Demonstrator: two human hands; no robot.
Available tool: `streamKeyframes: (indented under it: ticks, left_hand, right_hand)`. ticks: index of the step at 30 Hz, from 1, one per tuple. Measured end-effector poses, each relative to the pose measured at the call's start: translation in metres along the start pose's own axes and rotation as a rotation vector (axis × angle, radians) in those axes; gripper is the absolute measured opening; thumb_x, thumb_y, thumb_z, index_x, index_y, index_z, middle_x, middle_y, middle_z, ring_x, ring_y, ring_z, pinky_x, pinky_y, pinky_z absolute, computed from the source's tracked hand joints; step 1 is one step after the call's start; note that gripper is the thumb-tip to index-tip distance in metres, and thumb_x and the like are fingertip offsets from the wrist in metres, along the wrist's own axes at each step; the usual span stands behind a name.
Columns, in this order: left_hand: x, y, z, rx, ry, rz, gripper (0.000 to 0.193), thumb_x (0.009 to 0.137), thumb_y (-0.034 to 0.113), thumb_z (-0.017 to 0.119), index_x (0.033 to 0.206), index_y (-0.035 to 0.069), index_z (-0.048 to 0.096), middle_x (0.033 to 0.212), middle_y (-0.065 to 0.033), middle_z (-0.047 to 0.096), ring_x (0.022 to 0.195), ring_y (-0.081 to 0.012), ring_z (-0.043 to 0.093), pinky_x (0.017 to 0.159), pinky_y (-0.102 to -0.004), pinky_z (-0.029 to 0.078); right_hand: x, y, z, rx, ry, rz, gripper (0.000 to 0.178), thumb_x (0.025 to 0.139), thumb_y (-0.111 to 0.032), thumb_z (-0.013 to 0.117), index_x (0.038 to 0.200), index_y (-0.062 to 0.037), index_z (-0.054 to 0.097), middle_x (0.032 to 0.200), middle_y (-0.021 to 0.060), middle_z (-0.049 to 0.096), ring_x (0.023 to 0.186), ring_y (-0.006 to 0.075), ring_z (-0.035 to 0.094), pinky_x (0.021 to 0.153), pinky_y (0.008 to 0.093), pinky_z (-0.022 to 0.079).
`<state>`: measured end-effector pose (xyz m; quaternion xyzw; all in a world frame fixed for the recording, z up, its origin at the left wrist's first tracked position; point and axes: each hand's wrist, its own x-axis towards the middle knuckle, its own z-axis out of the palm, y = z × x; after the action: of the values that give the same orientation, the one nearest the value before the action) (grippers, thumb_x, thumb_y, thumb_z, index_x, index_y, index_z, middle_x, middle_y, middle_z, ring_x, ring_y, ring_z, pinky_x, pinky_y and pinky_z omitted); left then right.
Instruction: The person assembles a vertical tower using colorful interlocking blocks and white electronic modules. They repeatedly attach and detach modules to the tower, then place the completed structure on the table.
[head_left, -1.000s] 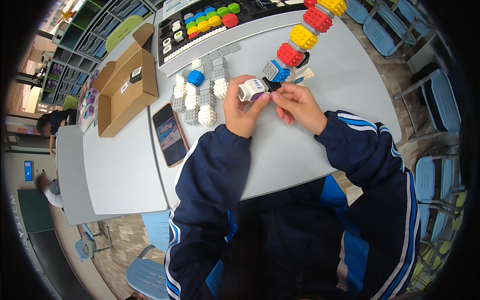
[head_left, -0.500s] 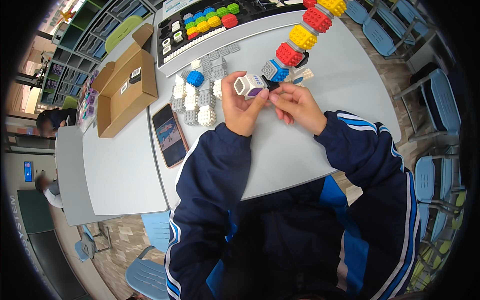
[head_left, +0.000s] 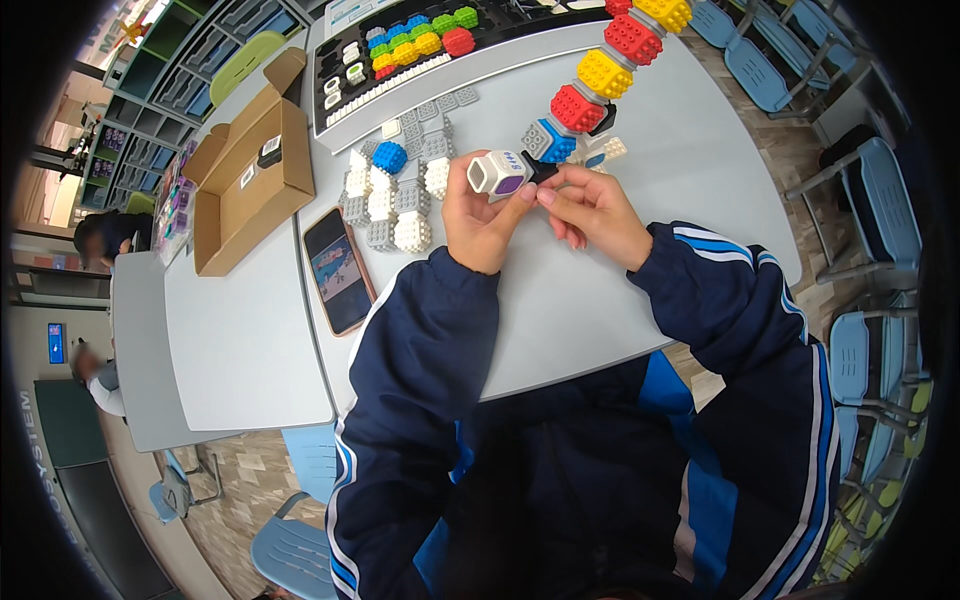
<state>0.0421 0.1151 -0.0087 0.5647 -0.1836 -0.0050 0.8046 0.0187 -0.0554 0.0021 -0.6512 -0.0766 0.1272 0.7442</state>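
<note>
My left hand [head_left: 482, 217] is closed round a white block [head_left: 496, 173] with a purple side panel. My right hand [head_left: 592, 208] pinches at the black connector [head_left: 540, 168] on the block's right end; its fingertips hide part of that piece. From there a chain of studded blocks runs up and right: a blue block [head_left: 551, 141], a red block [head_left: 577, 108], a yellow block [head_left: 604, 75], then more red and yellow, with grey joints between. Behind the right hand lies a cream piece [head_left: 604, 150] with a blue spot.
Grey and white studded blocks [head_left: 398, 195] and a blue one [head_left: 389, 157] lie to the left. A phone [head_left: 339, 270] rests near the table seam. Beyond are an open cardboard box [head_left: 235, 215] and a case [head_left: 345, 130] of coloured blocks. Blue chairs [head_left: 757, 75] stand at right.
The white block has turned slightly in my left hand, and its printed face shows a little differently. Both hands stay almost in the same place.
</note>
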Motion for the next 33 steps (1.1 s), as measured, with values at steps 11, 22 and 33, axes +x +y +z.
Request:
streamKeyframes:
  ticks: [11,22,33]
  left_hand:
    - [0.0002,-0.0015,-0.0013,-0.012,0.010,-0.009,0.044,0.082,-0.008,0.066,0.117,0.004,0.043,0.108,-0.0074,0.055,0.099,-0.0162,0.057,0.083,-0.0338,0.056]
    - [0.0005,-0.0016,-0.0008,0.012,0.011,-0.018,0.043,0.083,-0.007,0.066,0.118,0.005,0.043,0.108,-0.0067,0.055,0.099,-0.0157,0.057,0.083,-0.0327,0.056]
    - [0.0001,0.0000,-0.0001,-0.036,0.006,-0.055,0.044,0.083,-0.005,0.067,0.118,0.005,0.043,0.108,-0.0074,0.055,0.099,-0.0163,0.058,0.082,-0.0327,0.056]
  right_hand:
    - [-0.0003,-0.0006,0.0007,0.001,0.009,0.007,0.021,0.095,-0.022,0.058,0.099,-0.0015,0.056,0.060,0.0018,0.056,0.046,0.0054,0.046,0.044,0.0208,0.036]
    - [-0.0001,-0.0002,0.0000,-0.002,0.011,0.006,0.020,0.095,-0.021,0.058,0.098,-0.0012,0.057,0.060,0.0020,0.056,0.047,0.0053,0.046,0.044,0.0209,0.036]
    - [0.0006,0.0017,-0.0012,-0.014,0.007,0.002,0.020,0.094,-0.021,0.058,0.097,-0.0016,0.057,0.060,0.0016,0.057,0.047,0.0054,0.047,0.044,0.0209,0.037]
